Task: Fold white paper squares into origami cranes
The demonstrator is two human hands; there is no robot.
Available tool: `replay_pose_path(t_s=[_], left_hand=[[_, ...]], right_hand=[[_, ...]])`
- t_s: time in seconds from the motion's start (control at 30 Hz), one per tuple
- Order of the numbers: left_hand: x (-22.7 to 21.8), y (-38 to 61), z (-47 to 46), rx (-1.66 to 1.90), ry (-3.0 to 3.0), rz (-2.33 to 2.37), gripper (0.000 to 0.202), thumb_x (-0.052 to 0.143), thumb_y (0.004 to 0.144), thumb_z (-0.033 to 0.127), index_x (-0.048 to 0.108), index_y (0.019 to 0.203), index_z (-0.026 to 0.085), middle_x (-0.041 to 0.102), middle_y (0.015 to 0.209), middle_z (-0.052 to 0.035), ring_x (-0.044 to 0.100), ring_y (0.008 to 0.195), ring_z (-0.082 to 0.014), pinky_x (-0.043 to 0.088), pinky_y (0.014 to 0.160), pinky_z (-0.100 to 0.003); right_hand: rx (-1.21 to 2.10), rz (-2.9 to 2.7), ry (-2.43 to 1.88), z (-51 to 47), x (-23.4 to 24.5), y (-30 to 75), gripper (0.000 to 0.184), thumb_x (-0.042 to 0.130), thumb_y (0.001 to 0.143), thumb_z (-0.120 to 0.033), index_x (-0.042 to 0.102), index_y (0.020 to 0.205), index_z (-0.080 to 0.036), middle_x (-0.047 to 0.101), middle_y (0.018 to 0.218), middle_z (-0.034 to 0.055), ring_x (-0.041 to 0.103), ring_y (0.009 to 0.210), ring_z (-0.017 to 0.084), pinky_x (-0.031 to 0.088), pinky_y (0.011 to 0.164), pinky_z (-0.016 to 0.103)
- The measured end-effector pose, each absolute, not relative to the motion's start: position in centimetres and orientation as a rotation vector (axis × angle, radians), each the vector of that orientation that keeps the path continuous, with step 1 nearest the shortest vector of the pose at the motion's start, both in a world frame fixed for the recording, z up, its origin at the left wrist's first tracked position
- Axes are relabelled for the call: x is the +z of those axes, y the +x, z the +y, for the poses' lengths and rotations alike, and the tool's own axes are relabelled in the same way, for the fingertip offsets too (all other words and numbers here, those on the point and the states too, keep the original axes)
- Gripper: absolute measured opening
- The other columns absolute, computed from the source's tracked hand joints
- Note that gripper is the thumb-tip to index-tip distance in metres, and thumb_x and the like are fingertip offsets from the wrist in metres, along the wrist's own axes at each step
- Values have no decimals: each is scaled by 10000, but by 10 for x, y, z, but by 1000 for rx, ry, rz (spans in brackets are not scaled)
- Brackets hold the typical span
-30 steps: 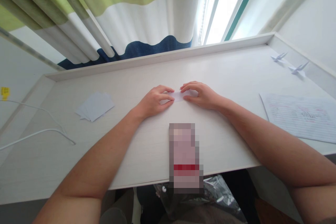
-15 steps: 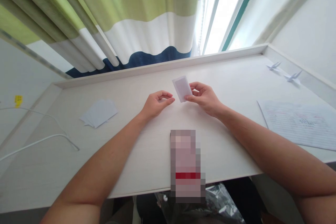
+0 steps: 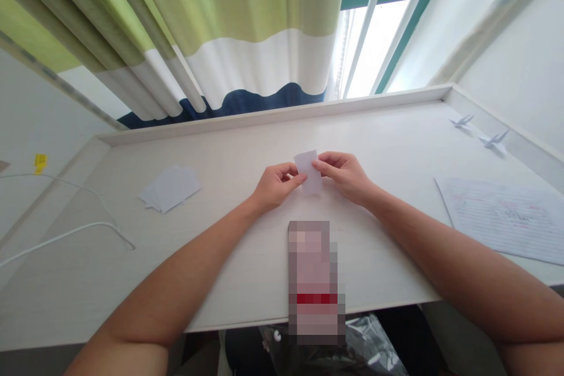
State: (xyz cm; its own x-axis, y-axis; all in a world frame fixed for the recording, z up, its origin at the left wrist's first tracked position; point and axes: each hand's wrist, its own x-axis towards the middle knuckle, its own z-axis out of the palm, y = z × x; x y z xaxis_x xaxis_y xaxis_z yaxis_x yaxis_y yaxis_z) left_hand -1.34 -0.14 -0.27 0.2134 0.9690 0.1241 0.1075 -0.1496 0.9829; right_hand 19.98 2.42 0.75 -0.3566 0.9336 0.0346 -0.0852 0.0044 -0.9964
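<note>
Lined sheet (image 3: pixel 502 217), right of the blurred rectangle (image 3: pixel 315 282): faint pink and dark handwriting, too small to read. Yellow tag far left of the rectangle, unreadable.

Paper slip (image 3: pixel 308 171): small, white, blank, oblong, tilted, lifted just off the counter (image 3: pixel 247 147), directly beyond the rectangle. Left hand (image 3: pixel 275 185) pinches its left edge, fingers narrow, thumb against forefinger. Right hand (image 3: pixel 346 175) pinches its right edge the same way.

Stack of white sheets (image 3: pixel 170 188), loosely fanned, beyond-left of the rectangle. White cable (image 3: pixel 79 229) further left. Two folded paper cranes (image 3: pixel 462 121), far beyond-right of the rectangle, near the counter's corner.
</note>
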Motion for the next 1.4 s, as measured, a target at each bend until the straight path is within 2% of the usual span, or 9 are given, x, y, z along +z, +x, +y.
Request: replay_pose_path(t_s=[0.2, 0.37, 0.67, 0.77, 1.03, 1.27, 1.4], left_hand=[[-2, -15, 1, 1082, 1519, 1037, 273, 870, 836, 373, 802, 1007, 170, 816, 953, -69, 700, 754, -149, 534, 698, -282], [-3, -13, 0, 1095, 1441, 1006, 339, 844, 880, 481, 814, 982, 159, 837, 966, -95, 741, 793, -179, 563, 735, -309], [-3, -13, 0, 1060, 1435, 994, 435, 850, 856, 600, 822, 934, 173, 846, 960, -93, 762, 835, -211, 571, 778, -333], [-2, -14, 0, 1052, 1444, 1000, 435, 855, 850, 600, 824, 932, 173, 847, 962, -96, 762, 833, -210, 575, 773, -333], [-1, -16, 1, 1008, 1451, 1016, 381, 846, 864, 552, 827, 867, 171, 840, 906, -87, 761, 822, -204, 583, 799, -338], [-2, -17, 1, 1004, 1499, 1033, 394, 807, 895, 559, 823, 831, 171, 831, 870, -84, 759, 822, -208, 585, 828, -342], [-2, -18, 1, 998, 1505, 1031, 418, 797, 901, 588, 821, 841, 175, 833, 873, -84, 764, 825, -215, 586, 820, -341]], right_hand=[[1465, -1417, -931, 23, 6, 198, 402, 934, 779, -575, 782, 859, -211, 775, 875, 29, 666, 754, 155, 559, 693, 318], [1466, -1371, -935, 21, 7, 195, 427, 922, 786, -596, 754, 835, -207, 769, 851, 28, 673, 749, 157, 568, 681, 316], [1483, -1348, -935, 23, 4, 195, 432, 907, 798, -601, 726, 817, -210, 743, 826, 10, 651, 724, 136, 576, 695, 307], [1473, -1370, -942, 23, 4, 194, 430, 889, 815, -612, 738, 836, -209, 747, 837, 17, 655, 734, 141, 582, 707, 317], [1425, -1333, -952, 23, 9, 194, 476, 944, 727, -633, 737, 801, -211, 752, 821, 24, 658, 740, 152, 599, 716, 333], [1413, -1346, -956, 25, 6, 195, 476, 903, 774, -655, 724, 815, -216, 756, 830, 27, 680, 756, 167, 613, 731, 350], [1396, -1352, -961, 24, 6, 194, 499, 910, 750, -677, 716, 803, -220, 751, 818, 26, 675, 746, 170, 614, 720, 348]])
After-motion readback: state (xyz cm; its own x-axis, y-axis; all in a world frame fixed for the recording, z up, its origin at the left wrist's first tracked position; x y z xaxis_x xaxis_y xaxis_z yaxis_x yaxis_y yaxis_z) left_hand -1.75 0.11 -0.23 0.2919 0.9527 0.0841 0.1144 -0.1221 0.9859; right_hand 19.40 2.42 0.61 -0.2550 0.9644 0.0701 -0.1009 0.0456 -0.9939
